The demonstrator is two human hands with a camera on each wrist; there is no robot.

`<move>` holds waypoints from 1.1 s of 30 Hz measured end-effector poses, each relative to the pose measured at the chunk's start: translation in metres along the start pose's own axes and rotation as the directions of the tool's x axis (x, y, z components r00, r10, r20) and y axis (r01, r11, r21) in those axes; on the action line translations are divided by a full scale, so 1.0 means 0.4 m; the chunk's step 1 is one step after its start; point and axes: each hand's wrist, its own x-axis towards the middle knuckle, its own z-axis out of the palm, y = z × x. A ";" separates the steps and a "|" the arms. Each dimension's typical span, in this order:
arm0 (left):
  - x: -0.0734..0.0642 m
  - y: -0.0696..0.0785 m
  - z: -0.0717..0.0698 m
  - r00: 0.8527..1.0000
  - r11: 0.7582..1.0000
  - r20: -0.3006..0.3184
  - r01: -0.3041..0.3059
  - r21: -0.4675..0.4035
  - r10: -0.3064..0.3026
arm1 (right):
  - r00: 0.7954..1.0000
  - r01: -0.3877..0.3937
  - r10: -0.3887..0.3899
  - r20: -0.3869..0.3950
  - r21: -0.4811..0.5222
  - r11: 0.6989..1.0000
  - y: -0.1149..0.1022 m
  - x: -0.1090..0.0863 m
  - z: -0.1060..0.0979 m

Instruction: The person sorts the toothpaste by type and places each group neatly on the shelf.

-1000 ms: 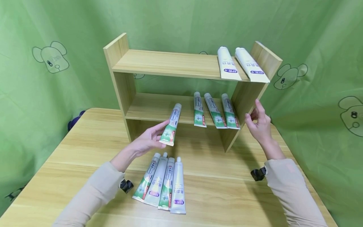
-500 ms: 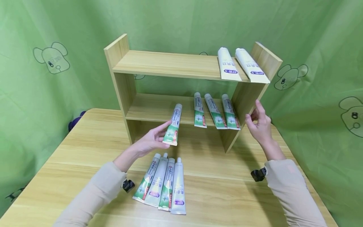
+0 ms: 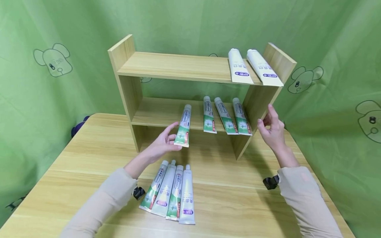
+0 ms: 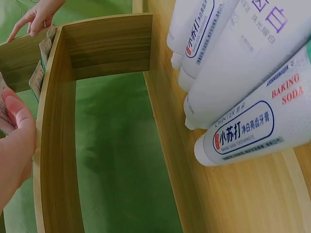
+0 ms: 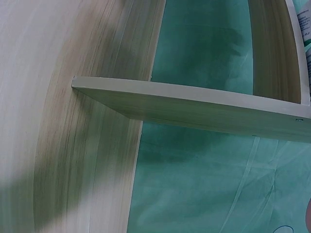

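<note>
In the head view my left hand (image 3: 162, 145) holds a green-and-white toothpaste tube (image 3: 184, 127) by its flat lower end. Its cap points away, towards the middle shelf (image 3: 160, 110). At the left of the left wrist view, part of that hand (image 4: 17, 141) shows with a sliver of the tube. My right hand (image 3: 271, 129) touches the front edge of the rack's right side panel (image 3: 260, 102) with thumb and index finger. Three similar tubes (image 3: 209, 115) lie at the right of the middle shelf. Two white-and-purple toothpaste tubes (image 3: 240, 67) lie on the top shelf (image 3: 175, 66).
Several toothpaste tubes (image 3: 187, 195), of both kinds, lie in a fan on the wooden table (image 3: 232, 201) before the rack. A green curtain (image 3: 178, 23) hangs behind. In the right wrist view the side panel (image 5: 194, 104) stands on the tabletop.
My left hand has moved a little right and forward with the toothpaste tube, bringing its cap nearer the middle shelf. My right hand stays at the side panel.
</note>
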 end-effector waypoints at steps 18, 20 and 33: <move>0.027 -0.011 0.023 0.980 0.996 -0.194 -0.017 0.086 0.034 | 1.000 0.016 -0.016 0.009 0.003 1.000 0.004 -0.006 -0.003; 0.031 -0.011 0.026 0.976 0.995 -0.215 -0.018 0.094 0.038 | 1.000 0.015 -0.015 0.007 0.002 1.000 0.004 -0.004 -0.003; 0.050 -0.004 0.042 0.942 0.995 -0.334 0.018 0.098 0.016 | 1.000 0.017 -0.017 0.013 0.003 1.000 -0.002 0.003 -0.002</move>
